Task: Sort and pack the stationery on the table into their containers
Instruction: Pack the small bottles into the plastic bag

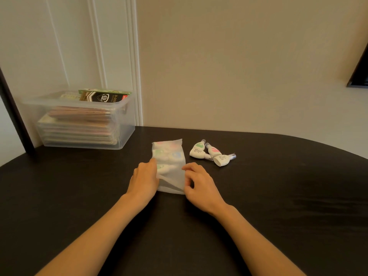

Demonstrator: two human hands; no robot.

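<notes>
A frosted plastic pouch (169, 156) lies flat on the dark table (278, 186), with several small white items with green, pink and blue marks showing through it. My left hand (144, 180) presses on the pouch's near left edge. My right hand (199, 184) pinches its near right edge, where the open flap is lifted. Just right of the pouch lie three loose white correction-tape dispensers (212, 154), touching one another.
A clear plastic bin (127, 124) stands at the table's back left against the wall, stacked with flat packets and topped by a black-and-green box (104, 96). A dark post rises at the far left. The table edge curves away at the right.
</notes>
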